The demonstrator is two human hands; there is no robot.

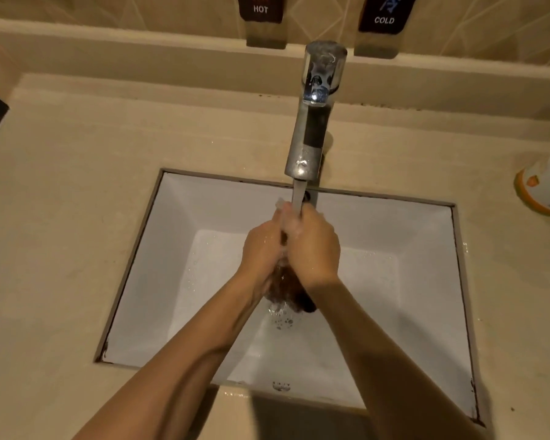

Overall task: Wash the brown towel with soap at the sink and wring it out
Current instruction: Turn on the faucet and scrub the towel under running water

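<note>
Both together, left hand (261,246) and right hand (315,249) clamping brown towel (291,293) below faucet (308,131); rinsing, probably; next: opposed twists, wringing.

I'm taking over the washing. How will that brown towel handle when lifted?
Probably floppy: the brown towel is bunched between the left hand and right hand. Likely heavy for its size, since water from the tap runs over it. Possibly slippery, given suds.

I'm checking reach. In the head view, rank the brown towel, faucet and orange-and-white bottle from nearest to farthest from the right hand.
1. The brown towel, gripped in the right hand itself.
2. The faucet, just beyond the fingers.
3. The orange-and-white bottle, far right on the counter.
</note>
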